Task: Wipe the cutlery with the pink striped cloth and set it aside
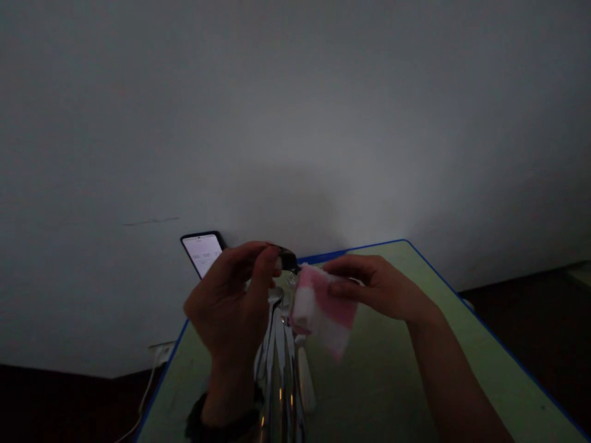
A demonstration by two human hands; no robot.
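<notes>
My left hand (235,307) is closed around the dark top end (287,259) of a small object that I cannot name, held above a bundle of shiny metal utensils (279,369). My right hand (378,284) pinches a pink and white cloth (323,311) and presses it against that dark object. Both hands hover over the green table (415,381). The lower ends of the utensils run out of the frame at the bottom.
A lit phone (203,251) leans against the white wall at the table's far left corner. The table has a blue edge (466,301). A wall socket with a white cable (154,369) sits low on the left. Dark floor lies on both sides.
</notes>
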